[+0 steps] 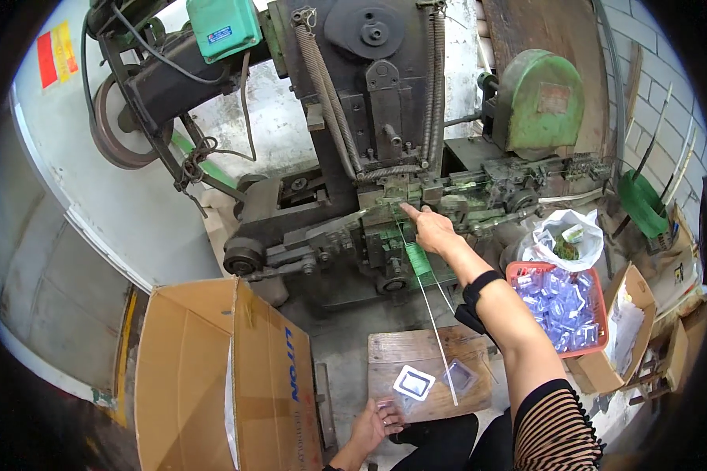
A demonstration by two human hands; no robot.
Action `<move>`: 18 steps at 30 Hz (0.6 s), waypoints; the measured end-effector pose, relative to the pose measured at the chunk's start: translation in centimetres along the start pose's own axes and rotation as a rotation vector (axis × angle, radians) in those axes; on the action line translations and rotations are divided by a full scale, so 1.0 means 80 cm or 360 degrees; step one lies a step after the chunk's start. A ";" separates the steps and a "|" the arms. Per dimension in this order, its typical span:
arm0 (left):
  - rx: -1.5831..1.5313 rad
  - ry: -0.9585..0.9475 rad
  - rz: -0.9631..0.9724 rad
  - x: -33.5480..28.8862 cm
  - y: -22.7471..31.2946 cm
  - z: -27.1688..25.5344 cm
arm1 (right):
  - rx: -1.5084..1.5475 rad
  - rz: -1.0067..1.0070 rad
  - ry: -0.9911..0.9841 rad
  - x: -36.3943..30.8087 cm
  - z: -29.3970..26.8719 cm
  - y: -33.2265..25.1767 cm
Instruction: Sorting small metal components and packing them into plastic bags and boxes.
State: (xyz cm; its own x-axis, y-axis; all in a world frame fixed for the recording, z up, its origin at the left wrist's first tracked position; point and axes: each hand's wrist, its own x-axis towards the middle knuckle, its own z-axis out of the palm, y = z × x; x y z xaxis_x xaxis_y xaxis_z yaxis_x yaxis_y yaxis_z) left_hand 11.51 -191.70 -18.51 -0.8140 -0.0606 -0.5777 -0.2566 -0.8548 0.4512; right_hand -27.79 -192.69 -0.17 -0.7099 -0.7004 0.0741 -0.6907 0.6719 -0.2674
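Note:
My right hand (434, 231) reaches up to the dark, greasy machine (385, 118), its index finger stretched to the small working area at the middle. Nothing shows between its fingers. Beneath it, two thin pale rods (434, 330) with a green wrapping (418, 258) slant down toward a wooden board (401, 347). My left hand (371, 426) is low at the board's near left edge, fingers curled round a clear plastic piece (390, 406), partly hidden. On the board lie a white-rimmed square piece (414, 383) and a clear square plastic piece (461, 377).
A tall cardboard box (184, 353) stands to the left. At right are a red basket (602, 302) of clear bluish plastic pieces, a white bag (585, 235), and an open carton (640, 314). A green rounded cover (538, 102) and a wheel (114, 129) flank the machine.

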 end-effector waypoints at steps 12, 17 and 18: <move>0.0009 -0.0302 -0.0068 0.001 -0.015 0.090 | 0.0483 -0.0281 0.0130 -0.086 0.028 0.032; 0.0061 -0.0258 -0.0056 0.002 -0.028 0.156 | 0.0896 -0.0203 0.0043 -0.167 0.023 0.028; 0.0048 -0.0248 -0.0078 0.002 -0.029 0.166 | 0.0974 -0.0172 0.0014 -0.189 0.024 0.031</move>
State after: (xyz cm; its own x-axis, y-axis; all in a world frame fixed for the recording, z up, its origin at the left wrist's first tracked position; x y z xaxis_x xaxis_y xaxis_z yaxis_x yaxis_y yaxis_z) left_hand 5.08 -182.86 -10.63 -0.8704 0.0637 -0.4881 -0.3119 -0.8386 0.4467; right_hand -18.48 -180.86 -3.82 -0.6433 -0.7529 0.1389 -0.5567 0.3354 -0.7600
